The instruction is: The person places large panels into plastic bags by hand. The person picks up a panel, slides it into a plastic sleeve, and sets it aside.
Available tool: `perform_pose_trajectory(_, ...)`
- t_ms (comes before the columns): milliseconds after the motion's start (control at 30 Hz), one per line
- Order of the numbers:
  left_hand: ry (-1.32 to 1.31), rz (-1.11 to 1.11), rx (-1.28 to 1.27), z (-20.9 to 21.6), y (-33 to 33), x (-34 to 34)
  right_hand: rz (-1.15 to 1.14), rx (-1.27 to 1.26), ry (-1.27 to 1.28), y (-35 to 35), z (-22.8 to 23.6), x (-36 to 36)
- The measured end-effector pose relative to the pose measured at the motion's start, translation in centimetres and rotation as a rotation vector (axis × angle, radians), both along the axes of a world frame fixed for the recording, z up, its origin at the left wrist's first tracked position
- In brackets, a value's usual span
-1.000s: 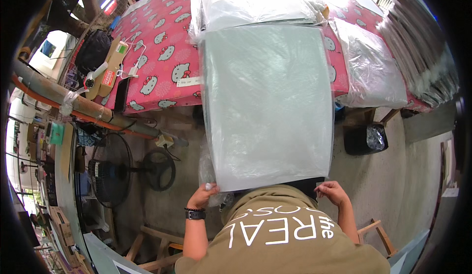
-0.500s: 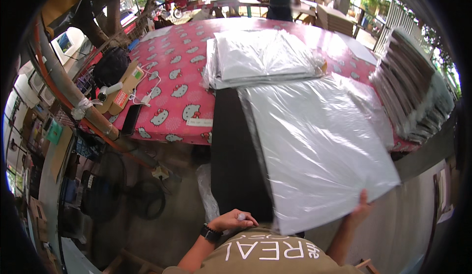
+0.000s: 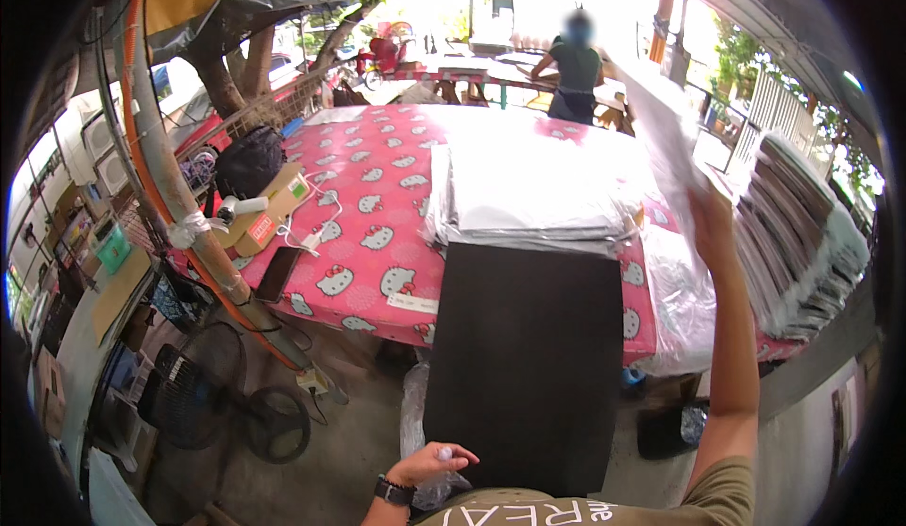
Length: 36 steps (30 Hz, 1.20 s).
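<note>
My right hand [image 3: 710, 210] clamped on wrapped sheet [image 3: 661, 116]; left hand [image 3: 425, 467], fingers apart.
Behind black board [image 3: 528, 356], white stack [image 3: 528, 191] blocks counter [image 3: 373, 182]; phone [image 3: 279, 274] left, leaning stack [image 3: 802, 233] right.

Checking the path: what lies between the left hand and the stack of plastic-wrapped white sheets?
In the head view, the black board lies between the left hand and the white stack.

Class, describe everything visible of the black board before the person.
The black board is a flat, rectangular, matt sheet, apparently stiff. It lies uncovered, its far end over the pink table by the wrapped stack, its near end overhanging toward the person's shirt. The left hand is at its lower left edge; contact is unclear.
</note>
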<state>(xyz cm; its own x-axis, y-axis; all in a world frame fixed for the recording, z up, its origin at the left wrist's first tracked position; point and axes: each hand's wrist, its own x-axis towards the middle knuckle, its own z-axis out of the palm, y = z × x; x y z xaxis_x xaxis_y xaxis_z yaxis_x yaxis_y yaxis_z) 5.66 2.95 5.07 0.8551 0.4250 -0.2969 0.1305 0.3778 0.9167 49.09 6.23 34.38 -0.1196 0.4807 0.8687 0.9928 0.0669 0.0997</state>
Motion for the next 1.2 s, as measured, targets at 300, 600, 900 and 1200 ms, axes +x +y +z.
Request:
perform_pose_trajectory(300,0.186,0.133,0.020,-0.5,0.0,-2.3,-0.131,-0.321,-0.198,29.9,-1.9,-1.4)
perform_pose_trajectory(600,0.226,0.329,-0.177,1.3,1.2,-4.0,0.077,-0.905,-0.052,33.3,-14.0,-2.5)
perform_pose_trajectory(900,-0.008,0.473,-0.040,3.5,4.0,-2.9,0.307,-0.683,0.216,28.7,-21.5,-2.8)
perform_pose_trajectory(1200,-0.110,0.642,0.682,11.2,6.6,3.7,1.156,-1.060,1.129,4.1,-19.6,-22.0)
